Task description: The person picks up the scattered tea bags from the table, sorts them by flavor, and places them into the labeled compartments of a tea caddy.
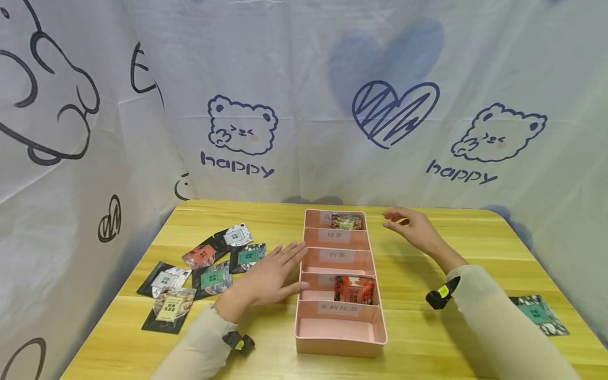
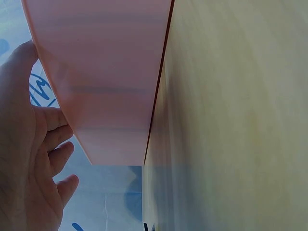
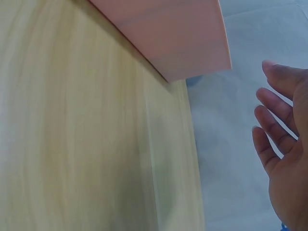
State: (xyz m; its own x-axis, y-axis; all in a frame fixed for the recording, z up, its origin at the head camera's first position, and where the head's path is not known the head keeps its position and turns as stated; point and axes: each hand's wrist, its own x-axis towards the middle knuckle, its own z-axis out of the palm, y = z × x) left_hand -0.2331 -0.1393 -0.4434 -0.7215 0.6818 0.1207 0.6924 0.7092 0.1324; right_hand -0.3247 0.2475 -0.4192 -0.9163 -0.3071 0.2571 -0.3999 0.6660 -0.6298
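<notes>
Head view: a long, pink plastic tray (image 1: 339,348) stands on a yellow wood-grain table (image 1: 418,343), its labelled compartments apparently separating a red sachet (image 1: 353,290), second-nearest, from a brown-patterned sachet (image 1: 347,221), farthest; loose, patterned sachets (image 1: 165,281) lie at nine o'clock, a green-labelled sachet (image 1: 539,315) at three. Left wrist: the left hand (image 2: 24,154), fingers straight, touches the tray's nine-o'clock rim, seemingly steadying it. Right wrist: the empty right hand (image 3: 291,173), fingers loosely bent, hovers apart at two o'clock.

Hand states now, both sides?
Left hand: open, fingers touching the pink divided box, holding nothing.
Right hand: open, fingers loosely bent, holding nothing, clear of the box.
</notes>
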